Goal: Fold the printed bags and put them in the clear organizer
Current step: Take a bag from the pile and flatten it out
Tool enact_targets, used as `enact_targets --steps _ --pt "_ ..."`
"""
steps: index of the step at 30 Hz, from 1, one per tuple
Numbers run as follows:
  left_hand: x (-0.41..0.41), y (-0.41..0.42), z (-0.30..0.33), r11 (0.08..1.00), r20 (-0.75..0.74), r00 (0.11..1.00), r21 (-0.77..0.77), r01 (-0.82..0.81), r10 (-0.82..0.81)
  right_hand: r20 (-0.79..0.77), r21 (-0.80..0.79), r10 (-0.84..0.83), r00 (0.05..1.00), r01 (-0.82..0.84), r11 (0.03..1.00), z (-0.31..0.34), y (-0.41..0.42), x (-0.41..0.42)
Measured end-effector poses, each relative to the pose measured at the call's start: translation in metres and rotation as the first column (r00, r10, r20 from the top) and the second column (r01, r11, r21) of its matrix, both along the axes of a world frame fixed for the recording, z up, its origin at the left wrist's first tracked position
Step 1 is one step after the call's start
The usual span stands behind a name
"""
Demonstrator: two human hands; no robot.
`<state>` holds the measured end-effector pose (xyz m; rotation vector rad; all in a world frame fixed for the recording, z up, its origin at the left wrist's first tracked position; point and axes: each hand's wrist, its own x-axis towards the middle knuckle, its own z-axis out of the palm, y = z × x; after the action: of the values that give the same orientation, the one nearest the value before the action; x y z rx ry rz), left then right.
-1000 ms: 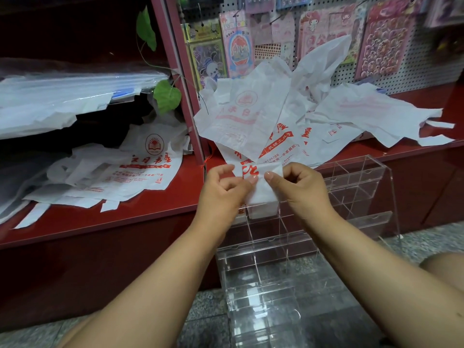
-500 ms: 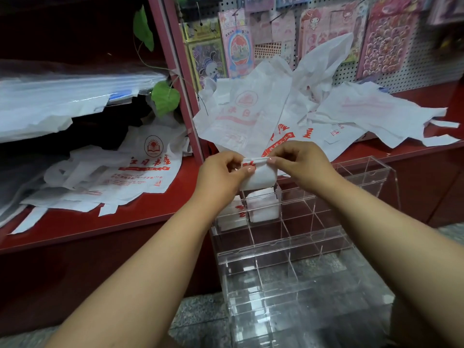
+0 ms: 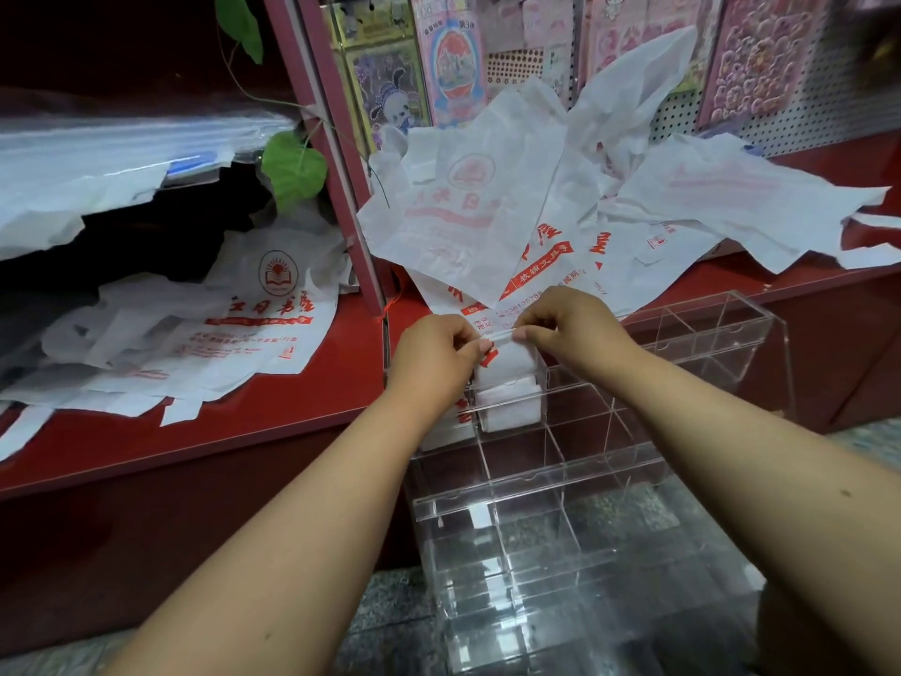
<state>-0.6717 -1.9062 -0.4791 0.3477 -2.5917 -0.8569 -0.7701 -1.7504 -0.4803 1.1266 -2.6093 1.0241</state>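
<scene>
Red lacquered shelving [image 3: 205, 446] is seen across the whole width, split by an upright red post [image 3: 336, 187]; a speckled stone floor [image 3: 390, 607] shows below it. A white pegboard [image 3: 799, 104] is mounted behind the right bay and is hung with pink sticker sheets [image 3: 760, 56] and cartoon cards [image 3: 385, 85]. Green vine leaves [image 3: 292, 168] hang beside the post. A loose heap of white printed bags [image 3: 487, 222] with red lettering is spread over the right shelf; more unfolded bags [image 3: 219, 334] are laid flat on the left shelf, beneath a stack of clear plastic sheets [image 3: 97, 163]. The clear organizer [image 3: 609, 470], stepped in tiers of small compartments, is stood on the floor against the shelf front. A folded bag [image 3: 507, 358] is held upright over the rear left cells of the top tier, directly above another folded bundle [image 3: 509, 407] already lodged in a compartment there. The left hand [image 3: 434, 358] is curled at the bag's left edge, thumb and fingertips pinched onto the fold. The right hand [image 3: 570, 324] is curled at the top right edge, its fingertips pinched onto the same fold. Both forearms are extended from the lower frame.
</scene>
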Motion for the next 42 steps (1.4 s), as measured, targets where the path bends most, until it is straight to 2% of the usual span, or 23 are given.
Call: enact_targets --steps 3,7,11,14,16,19,21,24,27,33,38,42 --pt "-0.002 0.000 -0.009 0.998 0.084 0.996 -0.061 -0.029 0.034 0.136 0.098 -0.015 0.991 0.002 0.995 -0.006 -0.001 -0.003" --pt "0.001 -0.001 -0.019 0.999 0.133 0.991 -0.033 0.001 0.003 0.298 0.194 -0.086 0.951 0.028 0.981 -0.003 -0.004 0.000" --pt "0.003 0.000 -0.020 0.988 0.228 0.973 -0.142 0.053 -0.019 0.253 0.448 -0.231 0.939 0.098 0.889 0.002 -0.019 -0.002" --pt "0.004 0.003 -0.017 0.970 0.347 0.936 -0.241 0.038 0.049 0.223 0.513 -0.284 0.933 0.135 0.848 -0.001 -0.028 -0.003" --pt "0.007 0.003 -0.016 0.979 0.338 0.940 -0.199 0.039 0.032 0.223 0.484 -0.263 0.939 0.128 0.866 -0.005 -0.027 -0.003" --pt "0.015 -0.002 -0.015 0.998 0.134 0.991 -0.052 0.019 -0.012 0.192 0.338 -0.190 0.963 0.117 0.934 -0.013 -0.015 0.001" --pt "0.022 -0.014 -0.014 0.998 -0.030 0.998 -0.018 -0.060 0.060 0.130 0.158 -0.174 0.976 0.153 0.975 -0.019 -0.008 0.007" --pt "0.038 -0.047 -0.012 0.955 -0.128 0.949 -0.026 -0.294 0.289 0.082 -0.057 -0.241 0.967 0.246 0.968 -0.024 -0.010 0.014" --pt "0.055 -0.091 -0.015 0.866 -0.088 0.871 -0.098 -0.491 0.484 0.045 -0.117 -0.230 0.972 0.233 0.965 -0.022 -0.022 0.026" --pt "0.077 -0.158 -0.014 0.729 -0.058 0.743 -0.156 -0.666 0.666 0.007 -0.121 -0.073 0.997 0.073 0.990 -0.023 -0.052 0.058" --pt "0.085 -0.207 -0.017 0.724 0.173 0.703 -0.185 -0.665 0.690 0.008 -0.105 -0.008 1.000 0.008 0.994 -0.030 -0.069 0.064" --pt "0.082 -0.220 -0.014 0.746 0.202 0.725 -0.047 -0.664 0.658 0.004 -0.083 -0.027 1.000 0.027 0.996 -0.034 -0.074 0.061"
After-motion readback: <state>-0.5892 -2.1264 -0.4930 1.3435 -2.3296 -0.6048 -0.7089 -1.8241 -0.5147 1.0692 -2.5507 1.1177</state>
